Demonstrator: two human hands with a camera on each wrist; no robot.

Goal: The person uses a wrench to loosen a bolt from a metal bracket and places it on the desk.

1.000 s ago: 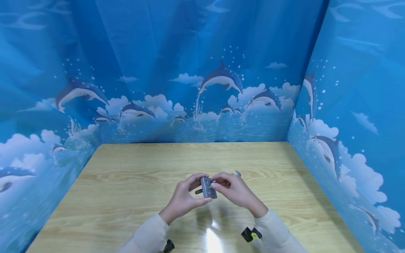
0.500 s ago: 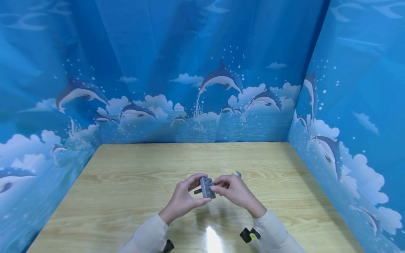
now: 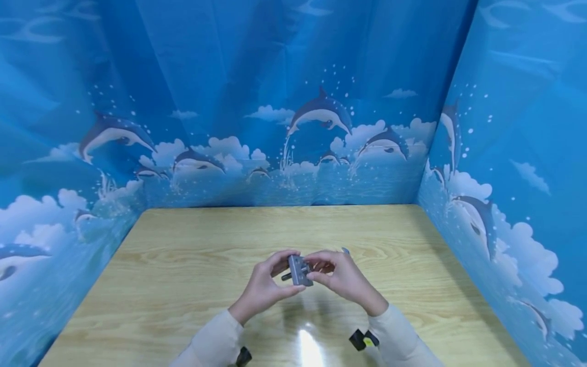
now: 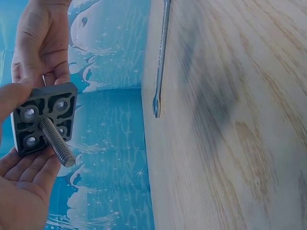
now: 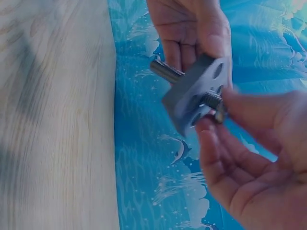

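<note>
We see the thumb of the right grip (image 3: 339, 276) lower than half a second ago, baring the bolt (image 4: 58, 143), whose end its fingers curl round; work there seems unfinished. The left grip (image 3: 265, 286) grasps the plate (image 4: 46, 106) above the counter (image 3: 192, 255).

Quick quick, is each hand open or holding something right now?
Left hand: holding the grey block.
Right hand: at the threaded rod; can't tell if it's gripping.

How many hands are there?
2: the left hand grips the grey plate, and the right hand pinches the threaded rod sticking out of it.
</note>
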